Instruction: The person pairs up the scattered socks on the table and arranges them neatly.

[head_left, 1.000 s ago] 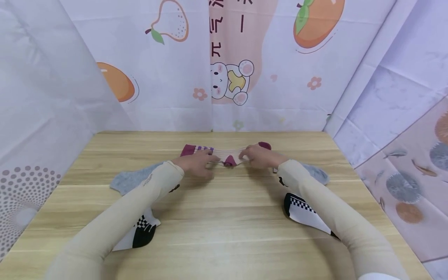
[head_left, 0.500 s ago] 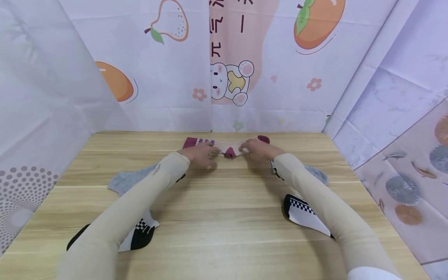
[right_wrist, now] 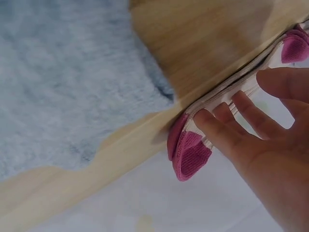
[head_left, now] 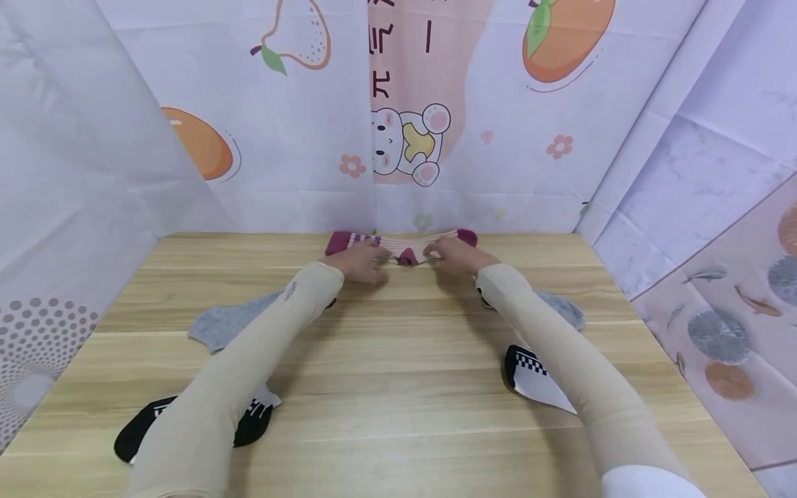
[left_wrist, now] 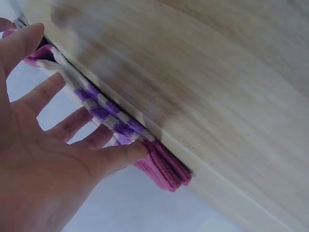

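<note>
A maroon, white and purple striped sock pair [head_left: 407,257] lies lengthwise at the table's far edge, its heel patch in the middle. My left hand [head_left: 361,261] touches it left of the heel; in the left wrist view the spread fingers of that hand [left_wrist: 58,140] rest along the purple checks [left_wrist: 111,113]. On the other side, my right hand [head_left: 459,256] touches the sock near its maroon toe [head_left: 468,237]. The right wrist view has this hand [right_wrist: 270,140] with fingers extended on the white part beside the toe [right_wrist: 190,154].
Grey socks lie at left [head_left: 218,325] and right [head_left: 563,309], partly under the forearms. Black and white socks lie nearer, at left [head_left: 146,422] and right [head_left: 538,380]. A patterned curtain [head_left: 280,138] hangs behind the wooden table [head_left: 386,387].
Both hands have moved away from the body, and the striped sock pair has slid with them to the table's far edge.
</note>
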Demonstrator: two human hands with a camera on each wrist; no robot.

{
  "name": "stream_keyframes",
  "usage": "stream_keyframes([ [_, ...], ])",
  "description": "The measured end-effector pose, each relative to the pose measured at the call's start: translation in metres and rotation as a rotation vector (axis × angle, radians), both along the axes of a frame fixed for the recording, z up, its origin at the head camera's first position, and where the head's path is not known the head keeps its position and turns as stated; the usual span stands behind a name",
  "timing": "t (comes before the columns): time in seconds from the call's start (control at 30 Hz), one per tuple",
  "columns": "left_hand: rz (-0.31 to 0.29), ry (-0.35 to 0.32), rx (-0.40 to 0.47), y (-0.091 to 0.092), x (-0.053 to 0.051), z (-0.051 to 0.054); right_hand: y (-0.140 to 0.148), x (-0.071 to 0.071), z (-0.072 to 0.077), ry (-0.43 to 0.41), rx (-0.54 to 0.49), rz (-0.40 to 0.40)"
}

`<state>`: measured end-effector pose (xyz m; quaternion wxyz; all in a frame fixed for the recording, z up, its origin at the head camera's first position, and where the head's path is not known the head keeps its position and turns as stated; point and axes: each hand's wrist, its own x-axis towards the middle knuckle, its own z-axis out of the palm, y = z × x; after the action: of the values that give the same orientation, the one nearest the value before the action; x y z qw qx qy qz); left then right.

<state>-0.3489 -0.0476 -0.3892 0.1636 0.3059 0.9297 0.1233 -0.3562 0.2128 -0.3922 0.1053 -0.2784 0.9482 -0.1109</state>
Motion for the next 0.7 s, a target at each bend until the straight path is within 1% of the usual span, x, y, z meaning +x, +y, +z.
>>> stream_keyframes([
  [0.07, 0.004, 0.016, 0.009, 0.001, -0.005, -0.003, -0.001, -0.004, 0.000, -0.005, 0.007, -0.013],
  [0.2, 0.039, 0.016, 0.003, 0.003, -0.012, -0.006, -0.003, -0.012, -0.002, 0.001, 0.015, -0.024],
  [0.33, 0.058, 0.022, -0.005, 0.005, -0.013, -0.005, -0.002, -0.018, -0.004, 0.021, 0.010, -0.012],
  [0.43, 0.067, 0.028, 0.000, 0.007, -0.013, -0.004, 0.000, -0.021, -0.005, 0.017, -0.002, -0.019],
  [0.6, 0.074, 0.039, 0.012, 0.009, -0.014, -0.003, 0.001, -0.023, -0.004, 0.008, -0.016, -0.039],
  [0.7, 0.086, 0.041, 0.009, 0.009, -0.018, -0.005, -0.002, -0.024, -0.001, -0.005, -0.016, -0.073],
])
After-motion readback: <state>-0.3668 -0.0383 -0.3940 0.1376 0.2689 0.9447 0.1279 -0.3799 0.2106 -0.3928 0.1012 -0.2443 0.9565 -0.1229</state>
